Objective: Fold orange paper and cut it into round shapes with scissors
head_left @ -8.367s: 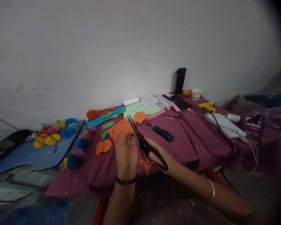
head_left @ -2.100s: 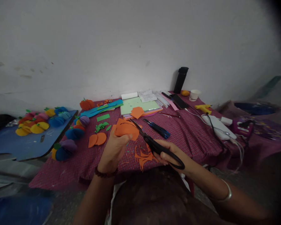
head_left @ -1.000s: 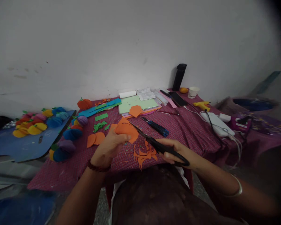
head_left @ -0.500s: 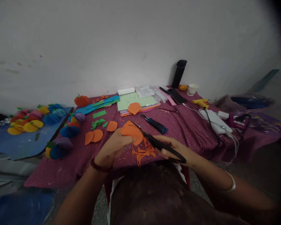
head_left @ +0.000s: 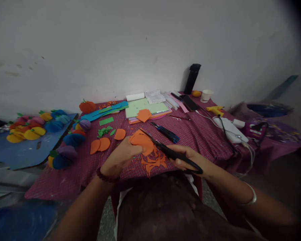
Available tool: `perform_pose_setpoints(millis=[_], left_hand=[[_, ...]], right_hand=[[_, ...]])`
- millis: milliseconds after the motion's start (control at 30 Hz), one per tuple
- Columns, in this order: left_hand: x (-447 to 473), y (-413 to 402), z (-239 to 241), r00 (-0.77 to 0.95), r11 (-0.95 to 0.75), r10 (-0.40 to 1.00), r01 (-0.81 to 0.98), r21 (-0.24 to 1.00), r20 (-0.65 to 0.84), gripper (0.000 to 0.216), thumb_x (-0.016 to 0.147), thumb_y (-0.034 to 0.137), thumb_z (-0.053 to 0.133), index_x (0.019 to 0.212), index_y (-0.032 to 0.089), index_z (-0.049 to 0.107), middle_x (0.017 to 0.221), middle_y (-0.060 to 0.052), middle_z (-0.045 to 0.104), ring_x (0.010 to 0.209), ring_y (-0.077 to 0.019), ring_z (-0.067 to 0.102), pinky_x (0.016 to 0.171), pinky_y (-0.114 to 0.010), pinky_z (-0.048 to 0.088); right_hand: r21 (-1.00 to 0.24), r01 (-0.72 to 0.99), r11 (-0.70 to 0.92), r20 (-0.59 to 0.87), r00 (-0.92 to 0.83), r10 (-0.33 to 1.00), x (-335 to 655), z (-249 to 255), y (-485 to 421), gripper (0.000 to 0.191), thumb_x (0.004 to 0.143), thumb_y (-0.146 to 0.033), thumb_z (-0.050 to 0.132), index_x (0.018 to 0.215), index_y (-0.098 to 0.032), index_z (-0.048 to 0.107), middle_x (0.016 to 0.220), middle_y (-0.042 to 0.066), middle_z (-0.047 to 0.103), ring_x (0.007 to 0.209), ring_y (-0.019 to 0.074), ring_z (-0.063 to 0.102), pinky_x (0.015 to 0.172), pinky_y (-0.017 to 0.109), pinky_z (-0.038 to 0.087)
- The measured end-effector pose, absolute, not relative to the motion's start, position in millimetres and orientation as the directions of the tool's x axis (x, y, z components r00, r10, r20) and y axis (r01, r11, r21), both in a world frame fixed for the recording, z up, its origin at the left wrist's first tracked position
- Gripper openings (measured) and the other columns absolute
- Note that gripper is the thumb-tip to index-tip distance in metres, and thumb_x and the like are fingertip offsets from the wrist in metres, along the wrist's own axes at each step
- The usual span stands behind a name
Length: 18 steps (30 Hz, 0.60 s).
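Note:
My left hand (head_left: 124,152) pinches a piece of orange paper (head_left: 143,142) over the near edge of the table. Black-handled scissors (head_left: 177,155) are gripped in my right hand (head_left: 187,157), their blades lying along the paper's upper right edge. Below the blades, orange paper scraps (head_left: 153,164) lie in a loose heap. To the left of my left hand rest rounded orange cut-outs (head_left: 104,144), one more rounded piece (head_left: 119,134) and small green paper leaves (head_left: 105,131). A blue and black box cutter (head_left: 165,132) lies just beyond the scissors.
Coloured sheets (head_left: 135,108) bearing orange pieces (head_left: 143,115) lie at the back. Finished paper pumpkins (head_left: 35,133) crowd the blue board (head_left: 5,152) on the left. At right are a yellow glue gun (head_left: 215,110), a white power bank (head_left: 230,130) with cables, a paper cup (head_left: 206,96) and a black bottle (head_left: 192,78).
My right hand and the scissors have shifted slightly to the right, away from the paper. My left hand keeps its hold in nearly the same spot.

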<state>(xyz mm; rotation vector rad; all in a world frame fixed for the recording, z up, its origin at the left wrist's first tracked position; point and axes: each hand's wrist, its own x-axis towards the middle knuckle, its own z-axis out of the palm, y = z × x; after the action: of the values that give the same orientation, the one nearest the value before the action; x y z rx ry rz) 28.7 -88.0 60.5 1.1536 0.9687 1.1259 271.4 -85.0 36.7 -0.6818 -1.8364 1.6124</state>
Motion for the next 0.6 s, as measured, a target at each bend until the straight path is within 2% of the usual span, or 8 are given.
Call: perform_pose_setpoints(millis=[200,333,600], left_hand=[[25.4,-86.6,59.2,0.237,0.042,0.971,-0.105,0.994,-0.017,0.009,0.057,0.01,0.062,0.062,0.015,0.066,0.064,-0.001,0.061,0.062,-0.0144,0.05,0.061,-0.026,0.043],[25.7,-88.7,64.7,0.231,0.018,0.973,-0.067,0.998,-0.002,0.007,0.055,0.009,0.061,0.058,0.015,0.062,0.06,0.001,0.057,0.056,-0.0117,0.045,0.056,-0.024,0.04],[20.6,-88.7,68.9,0.237,0.006,0.972,0.026,1.0,-0.012,0.01,0.054,0.009,0.065,0.062,0.015,0.068,0.064,-0.003,0.063,0.06,-0.0153,0.05,0.057,-0.027,0.043]], right_hand=[[-0.975,0.061,0.214,0.105,-0.719,0.687,277.3,43.6,-78.9,0.059,0.081,-0.052,0.064,0.128,-0.016,0.059,0.099,0.007,0.066,0.087,0.0191,0.061,0.076,0.029,0.05],[-0.967,0.091,0.236,0.095,-0.735,0.672,281.5,49.6,-76.6,0.059,0.081,-0.049,0.065,0.129,-0.016,0.059,0.112,0.009,0.066,0.1,0.0224,0.062,0.086,0.033,0.05],[-0.956,0.174,0.234,0.026,-0.748,0.663,291.7,61.4,-71.7,0.059,0.079,-0.045,0.068,0.13,-0.016,0.06,0.115,0.01,0.066,0.101,0.0237,0.063,0.086,0.033,0.05]])
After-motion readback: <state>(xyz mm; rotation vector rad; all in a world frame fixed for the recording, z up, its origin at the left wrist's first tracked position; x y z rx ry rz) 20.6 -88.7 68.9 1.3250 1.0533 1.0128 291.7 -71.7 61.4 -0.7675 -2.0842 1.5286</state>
